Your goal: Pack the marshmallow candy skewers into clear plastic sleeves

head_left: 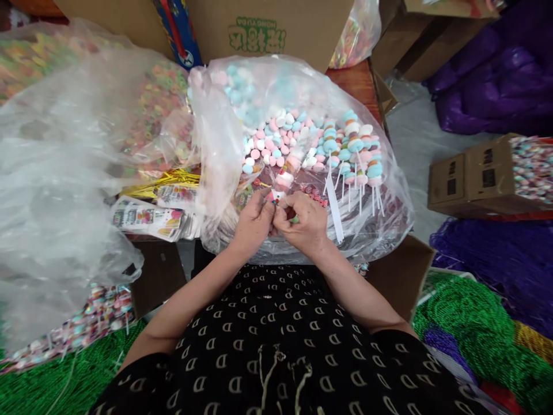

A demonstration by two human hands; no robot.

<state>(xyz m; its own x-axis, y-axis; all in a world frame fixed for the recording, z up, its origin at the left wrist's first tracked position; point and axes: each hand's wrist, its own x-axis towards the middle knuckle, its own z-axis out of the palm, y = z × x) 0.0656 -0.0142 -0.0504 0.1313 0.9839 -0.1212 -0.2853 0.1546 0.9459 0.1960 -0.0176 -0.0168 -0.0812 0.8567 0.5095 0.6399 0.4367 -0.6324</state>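
My left hand (256, 220) and my right hand (303, 220) meet in front of me, fingers pinched together. Between their fingertips is the lower end of a candy skewer (285, 176), which points away from me and seems to be in a clear wrapper. Its stick and whatever else the fingers pinch are hidden. Loose pink, white and blue candies (276, 141) lie just beyond it on a plastic sheet. To the right, finished-looking candy skewers (356, 147) are piled with their white sticks toward me. A white strip (334, 210) lies beside my right hand.
Gold twist ties (166, 181) and printed cards (149, 218) sit at the left. A big bag of ring candies (162, 109) stands behind them. Cardboard boxes (276, 29) line the back. On the right are a box of wrapped candies (488, 176) and green beads (466, 323).
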